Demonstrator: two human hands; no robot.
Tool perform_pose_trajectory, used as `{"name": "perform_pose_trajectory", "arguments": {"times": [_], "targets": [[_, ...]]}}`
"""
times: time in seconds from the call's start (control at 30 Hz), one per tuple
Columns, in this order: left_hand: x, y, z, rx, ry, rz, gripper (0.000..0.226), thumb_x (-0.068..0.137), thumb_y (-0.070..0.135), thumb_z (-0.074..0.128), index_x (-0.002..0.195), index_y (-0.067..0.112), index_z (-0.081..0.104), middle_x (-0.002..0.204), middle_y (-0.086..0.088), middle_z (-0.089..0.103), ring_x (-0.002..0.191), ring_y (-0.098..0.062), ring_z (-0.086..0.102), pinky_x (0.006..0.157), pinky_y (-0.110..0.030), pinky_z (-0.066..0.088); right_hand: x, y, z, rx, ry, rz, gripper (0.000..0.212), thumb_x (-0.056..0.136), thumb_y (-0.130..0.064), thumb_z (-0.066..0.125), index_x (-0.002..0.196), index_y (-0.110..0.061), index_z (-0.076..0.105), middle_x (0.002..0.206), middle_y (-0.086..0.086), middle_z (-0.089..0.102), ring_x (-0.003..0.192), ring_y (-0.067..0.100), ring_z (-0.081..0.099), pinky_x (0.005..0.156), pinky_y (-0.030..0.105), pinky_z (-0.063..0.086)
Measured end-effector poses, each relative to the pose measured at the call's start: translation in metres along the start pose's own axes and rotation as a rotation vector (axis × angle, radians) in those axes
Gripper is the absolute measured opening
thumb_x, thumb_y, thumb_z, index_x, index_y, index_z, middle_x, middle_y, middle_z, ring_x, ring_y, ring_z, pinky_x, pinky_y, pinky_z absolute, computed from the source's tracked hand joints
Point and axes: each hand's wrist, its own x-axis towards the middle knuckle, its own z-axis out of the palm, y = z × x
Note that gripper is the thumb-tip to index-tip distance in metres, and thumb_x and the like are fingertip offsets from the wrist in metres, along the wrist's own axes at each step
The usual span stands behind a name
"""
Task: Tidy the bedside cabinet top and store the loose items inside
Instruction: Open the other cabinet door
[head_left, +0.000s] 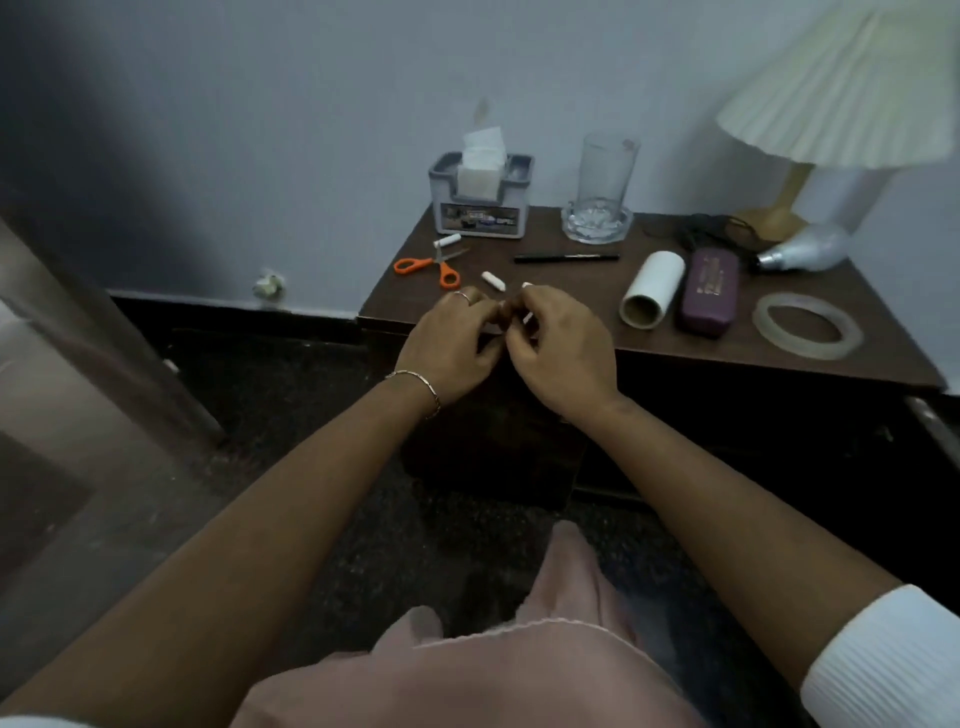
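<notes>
Most of what sits between the fingertips is hidden. Only a sliver of a small white piece (528, 317) shows under the curled fingers of the right hand (558, 345), which pinch it. The pleated cream lamp (836, 83), far right of the orange-handled scissors (428, 265), is cut off by the frame edge. The label on the grey tissue box (480, 208) behind the scissors is too blurred to read.

The left hand (449, 340) is curled too (a ring shows on one finger), and its fingertips meet the right's. I cannot tell whether it grips the same piece. Both hands hover back-up, just in front and right of the scissors, over the front edge of the dark brown wooden cabinet top (597, 291).

The scissors lie flat, blades pointing back-right and handles left. Just right of them a short white cylinder (492, 280) slants from far-left to near-right. A second white cylinder (448, 240) lies just behind them. Farther right of the scissors, a black pen (566, 257) lies crosswise. Beyond it a white cardboard tube (653, 288) turns its open end toward the viewer.
</notes>
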Motion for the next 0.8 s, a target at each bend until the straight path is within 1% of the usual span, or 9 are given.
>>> {"name": "perform_pose_trajectory", "arguments": {"times": [0.13,0.27,0.33,0.4,0.47,0.53,0.6,0.67,0.8], "targets": [[-0.007,0.016,0.009,-0.036,0.004,0.101,0.018,0.082,0.024,0.06,0.099,0.018,0.065,0.103,-0.004,0.059,0.1,-0.025,0.054,0.084,-0.041,0.048,-0.045,0.006,-0.023,-0.221,0.041,0.119,0.018,0.087,-0.038,0.054,0.083,-0.021,0.057,0.083,-0.003,0.066,0.08,0.019,0.063,0.059,0.028,0.039],[-0.024,0.035,0.032,-0.018,-0.001,0.203,0.022,0.083,0.023,0.061,0.103,0.018,0.066,0.107,-0.004,0.058,0.102,-0.026,0.054,0.083,-0.041,0.049,-0.081,0.029,-0.04,-0.277,-0.089,0.485,0.02,0.088,-0.04,0.053,0.081,-0.023,0.058,0.083,-0.006,0.065,0.082,0.018,0.062,0.06,0.027,0.04],[-0.033,0.043,0.043,0.021,-0.014,0.226,0.029,0.083,0.024,0.06,0.112,0.02,0.063,0.114,-0.002,0.056,0.105,-0.024,0.053,0.083,-0.039,0.048,-0.088,0.045,-0.041,-0.119,-0.156,0.696,0.009,0.087,-0.032,0.057,0.09,-0.025,0.062,0.091,-0.007,0.065,0.09,0.017,0.062,0.068,0.027,0.045],[-0.041,0.047,0.054,0.06,-0.041,0.205,0.04,0.083,0.026,0.06,0.123,0.023,0.057,0.123,0.0,0.052,0.112,-0.023,0.049,0.087,-0.037,0.046,-0.087,0.056,-0.037,0.114,-0.186,0.808,0.026,0.088,-0.019,0.059,0.114,-0.02,0.062,0.114,-0.002,0.065,0.107,0.017,0.06,0.086,0.029,0.049],[-0.046,0.046,0.06,0.078,-0.068,0.161,0.05,0.083,0.027,0.06,0.132,0.024,0.049,0.132,0.001,0.046,0.121,-0.021,0.044,0.094,-0.037,0.043,-0.079,0.055,-0.033,0.372,-0.185,0.877,0.048,0.09,-0.007,0.055,0.137,-0.012,0.046,0.137,0.003,0.052,0.126,0.019,0.049,0.101,0.03,0.043],[-0.049,0.042,0.062,0.09,-0.088,0.135,0.055,0.084,0.028,0.06,0.136,0.024,0.045,0.138,0.001,0.042,0.129,-0.02,0.039,0.1,-0.038,0.041,-0.069,0.047,-0.028,0.547,-0.19,0.925,0.053,0.091,0.0,0.051,0.142,-0.009,0.038,0.136,0.002,0.05,0.126,0.018,0.048,0.093,0.026,0.044],[-0.051,0.038,0.061,0.106,-0.1,0.126,0.058,0.085,0.028,0.06,0.139,0.023,0.041,0.142,0.002,0.038,0.133,-0.019,0.034,0.103,-0.038,0.038,-0.061,0.04,-0.022,0.644,-0.188,0.937,0.048,0.088,0.003,0.05,0.135,-0.01,0.047,0.125,0.002,0.058,0.114,0.02,0.057,0.079,0.025,0.049],[-0.05,0.034,0.059,0.107,-0.096,0.12,0.057,0.087,0.029,0.058,0.141,0.023,0.039,0.145,0.003,0.036,0.136,-0.017,0.031,0.105,-0.037,0.035,-0.059,0.037,-0.014,0.669,-0.162,0.964,0.049,0.086,0.003,0.053,0.132,-0.011,0.044,0.12,0.008,0.06,0.107,0.023,0.06,0.069,0.025,0.051],[-0.047,0.031,0.056,0.081,-0.07,0.111,0.054,0.091,0.036,0.052,0.142,0.022,0.039,0.149,0.002,0.034,0.138,-0.017,0.03,0.108,-0.039,0.033,-0.057,0.037,-0.011,0.62,-0.137,1.003,0.058,0.086,-0.001,0.055,0.138,-0.015,0.034,0.125,0.007,0.055,0.104,0.018,0.055,0.065,0.022,0.047]]}}
